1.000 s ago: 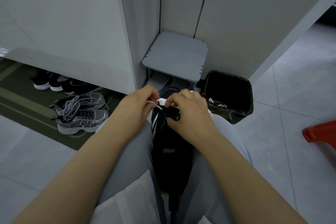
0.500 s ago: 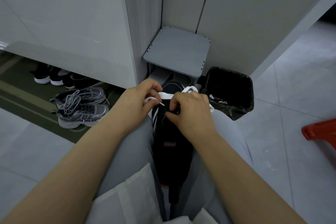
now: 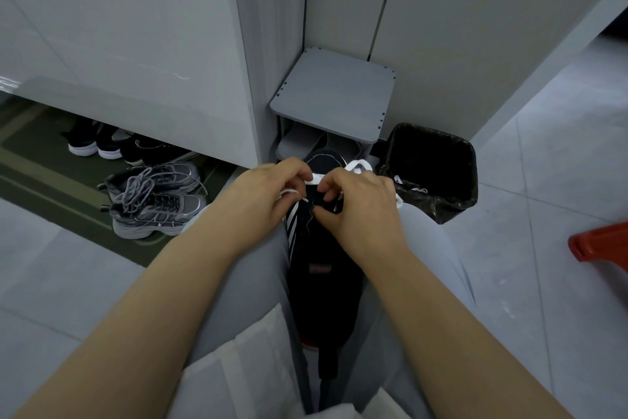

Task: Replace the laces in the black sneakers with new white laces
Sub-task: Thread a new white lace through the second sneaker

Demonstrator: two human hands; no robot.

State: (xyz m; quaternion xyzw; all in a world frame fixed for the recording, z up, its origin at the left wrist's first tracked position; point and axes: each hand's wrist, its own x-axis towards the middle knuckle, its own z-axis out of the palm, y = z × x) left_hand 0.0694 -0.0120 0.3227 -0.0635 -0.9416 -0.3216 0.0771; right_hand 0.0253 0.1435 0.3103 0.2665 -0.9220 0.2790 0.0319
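A black sneaker with white side stripes lies wedged between my knees, toe pointing away from me. A white lace runs across its toe end and trails off to the right. My left hand pinches the lace near its tipped end, just left of the shoe. My right hand curls over the front eyelets, fingertips pinching the shoe's upper beside the lace. The eyelets themselves are hidden under my fingers.
A grey shoe rack stands straight ahead against the wall. A black lined bin sits to its right. Grey sneakers and darker shoes lie at the left on a green mat. A red stool shows at right.
Both hands stayed at the shoe's toe end; my left hand has shifted slightly along the lace while the right fingers reworked their pinch. The view has tilted a little.
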